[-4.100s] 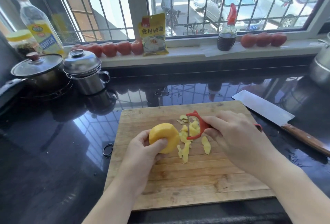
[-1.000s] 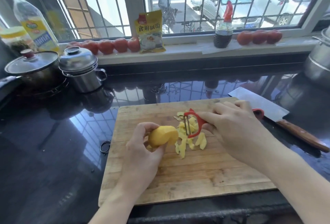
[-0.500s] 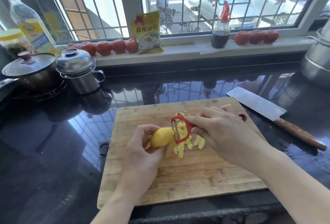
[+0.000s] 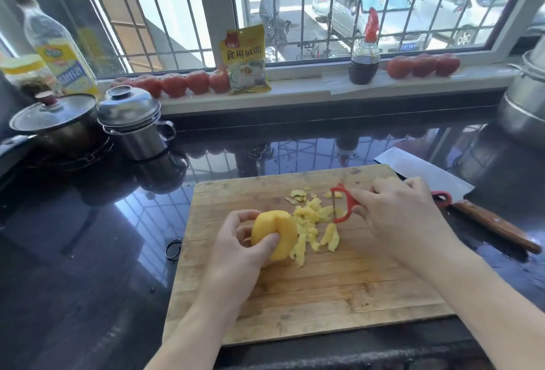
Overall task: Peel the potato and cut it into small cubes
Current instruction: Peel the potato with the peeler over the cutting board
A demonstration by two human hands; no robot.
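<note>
left hand (image 4: 236, 247) grips potato (image 4: 274, 234) over board's middle | right hand (image 4: 395, 210) holds peeler (image 4: 343, 204) | rotate potato; underside probably unpeeled, hidden

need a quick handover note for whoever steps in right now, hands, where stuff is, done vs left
Left hand grips the potato over the board.
Right hand holds the red peeler, clear of the potato, above the peels.
Knife lies on the counter to the right of the board, unused.
Done: the visible side of the potato looks peeled.
Left: check the hidden side, then cut it into cubes.
</note>
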